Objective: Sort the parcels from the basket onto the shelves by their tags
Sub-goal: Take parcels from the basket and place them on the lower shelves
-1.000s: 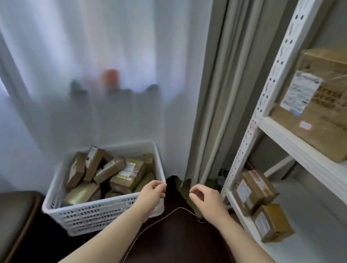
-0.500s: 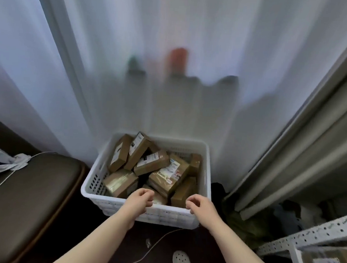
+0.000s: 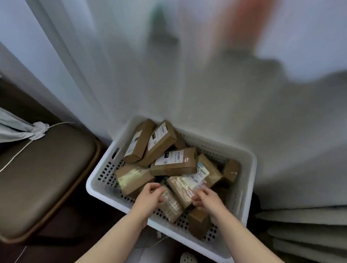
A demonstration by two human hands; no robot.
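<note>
White basket (image 3: 247,176) of brown parcels (image 3: 174,162) on the floor at 12 o'clock. Left hand (image 3: 151,195) hovers loosely curled, empty. Right hand (image 3: 207,198) touches a taped parcel (image 3: 182,187) at the basket's 6 o'clock end, grip unclear. Best lifted tag-up so it can be read before shelving.

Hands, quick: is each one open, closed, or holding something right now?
Left hand: fingers loosely curled over the basket, holding nothing.
Right hand: fingers touch the taped parcel; a grip cannot be told.
</note>
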